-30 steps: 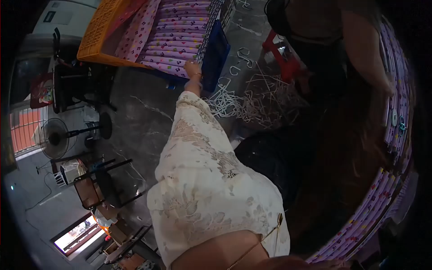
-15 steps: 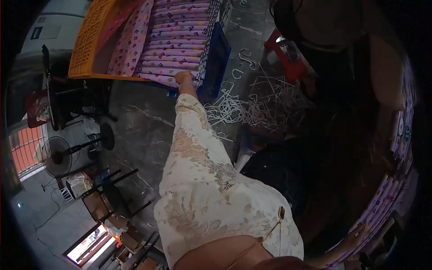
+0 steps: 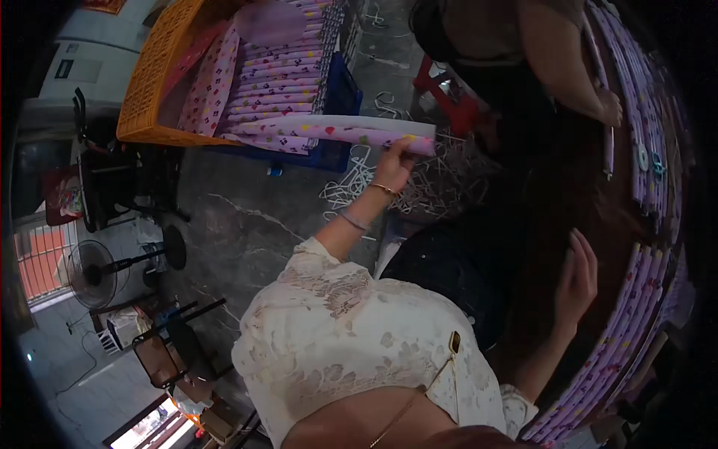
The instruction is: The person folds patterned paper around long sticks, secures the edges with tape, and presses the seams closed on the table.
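My left hand is closed round the end of a long folded purple printed strip. Its white inner side shows along the upper edge, and its other end trails back into the orange crate. Rows of similar purple strips are packed in that crate and the blue crate beside it. My right hand holds nothing, its fingers stretched out over the dark brown table. Just right of it lie several purple printed strips side by side on the table.
A co-worker's hand touches a strip at the table's far side. White tape rolls lie on more strips. Tangled white strips litter the floor near a red stool. Left stand a fan and a chair.
My left hand has moved right from the crate, drawing out one purple strip. My right hand has risen from the strips at lower right. The co-worker's arm now reaches over the table.
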A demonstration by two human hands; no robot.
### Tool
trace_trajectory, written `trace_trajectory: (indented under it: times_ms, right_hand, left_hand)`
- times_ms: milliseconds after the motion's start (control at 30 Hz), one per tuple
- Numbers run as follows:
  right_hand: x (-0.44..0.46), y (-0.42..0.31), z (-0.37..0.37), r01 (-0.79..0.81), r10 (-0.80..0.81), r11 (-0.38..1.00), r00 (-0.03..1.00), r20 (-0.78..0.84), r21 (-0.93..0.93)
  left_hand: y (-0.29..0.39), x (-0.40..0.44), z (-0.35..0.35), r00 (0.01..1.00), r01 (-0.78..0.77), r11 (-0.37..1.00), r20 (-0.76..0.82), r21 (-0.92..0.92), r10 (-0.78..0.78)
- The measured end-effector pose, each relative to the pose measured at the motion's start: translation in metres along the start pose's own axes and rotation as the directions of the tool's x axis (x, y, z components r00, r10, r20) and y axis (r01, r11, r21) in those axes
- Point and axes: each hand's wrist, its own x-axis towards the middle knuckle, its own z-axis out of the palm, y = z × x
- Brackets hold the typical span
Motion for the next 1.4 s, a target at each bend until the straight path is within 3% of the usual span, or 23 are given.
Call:
trace_trajectory:
  times_ms: [100, 200, 267, 367, 433, 633, 667, 733, 800, 1033, 1167, 1200, 1233, 1267, 1367, 1400]
  right_hand:
    - [0.029, -0.045, 0.024, 0.16, -0.159, 0.983, 0.987, -0.023, 0.087]
    - [0.036, -0.068, 0.039, 0.287, -0.287, 0.957, 0.958, -0.001, 0.051]
    - [0.033, -0.074, 0.044, 0.261, -0.261, 0.965, 0.965, 0.001, -0.022]
    - [0.026, -0.068, 0.05, 0.211, -0.219, 0.966, 0.975, -0.036, -0.146]
    - [0.019, -0.061, 0.045, 0.07, -0.044, 0.971, 0.992, 0.116, -0.23]
    - [-0.027, -0.058, 0.011, -0.05, 0.003, 0.913, 0.993, -0.116, -0.405]
    - [-0.036, -0.059, 0.007, -0.075, -0.003, 0.889, 0.986, -0.169, -0.451]
    - [-0.055, -0.06, -0.001, -0.191, 0.085, 0.907, 0.956, -0.281, -0.376]
    - [-0.069, -0.061, -0.014, -0.201, 0.081, 0.946, 0.906, -0.416, -0.253]
    - [-0.136, -0.049, -0.087, -0.354, 0.038, 0.835, 0.801, -0.598, -0.421]
    - [-0.197, -0.015, -0.128, -0.495, 0.067, 0.715, 0.752, -0.656, -0.494]
    - [-0.217, -0.001, -0.137, -0.534, 0.072, 0.655, 0.748, -0.66, -0.534]
    - [-0.238, 0.01, -0.144, -0.573, 0.082, 0.586, 0.745, -0.661, -0.573]
    - [-0.258, 0.023, -0.149, -0.592, 0.111, 0.568, 0.743, -0.66, -0.572]
    - [-0.31, 0.049, -0.161, -0.685, 0.283, 0.532, 0.698, -0.658, -0.498]
    - [-0.323, 0.059, -0.161, -0.715, 0.333, 0.511, 0.676, -0.657, -0.477]
  left_hand:
    - [-0.06, -0.041, 0.075, 0.978, 0.137, 0.989, 0.168, -0.057, -0.126]
    - [-0.116, -0.07, 0.103, 0.914, 0.3, 0.953, 0.269, 0.05, -0.302]
    - [-0.145, -0.096, 0.111, 0.865, 0.307, 0.926, 0.341, 0.221, -0.368]
    - [-0.177, -0.14, 0.109, 0.781, 0.164, 0.841, 0.453, 0.516, -0.43]
    - [-0.19, -0.161, 0.109, 0.709, 0.019, 0.776, 0.539, 0.63, -0.455]
    - [-0.192, -0.211, 0.11, 0.383, -0.346, 0.675, 0.755, 0.652, -0.532]
    - [-0.193, -0.217, 0.113, 0.318, -0.357, 0.67, 0.759, 0.651, -0.568]
    - [-0.195, -0.225, 0.12, 0.184, -0.352, 0.659, 0.74, 0.664, -0.647]
    - [-0.198, -0.233, 0.134, 0.034, -0.343, 0.641, 0.691, 0.686, -0.722]
    - [-0.224, -0.27, 0.213, -0.427, -0.371, 0.562, 0.402, 0.739, -0.81]
    - [-0.236, -0.293, 0.244, -0.553, -0.52, 0.525, 0.202, 0.674, -0.808]
    - [-0.239, -0.295, 0.244, -0.576, -0.546, 0.583, 0.236, 0.602, -0.783]
    - [-0.243, -0.296, 0.245, -0.603, -0.539, 0.657, 0.302, 0.527, -0.738]
    - [-0.254, -0.291, 0.238, -0.675, -0.411, 0.856, 0.526, 0.313, -0.517]
    - [-0.268, -0.272, 0.26, -0.522, -0.577, 0.81, 0.718, 0.1, -0.46]
    - [-0.276, -0.264, 0.272, -0.524, -0.614, 0.788, 0.77, -0.044, -0.365]
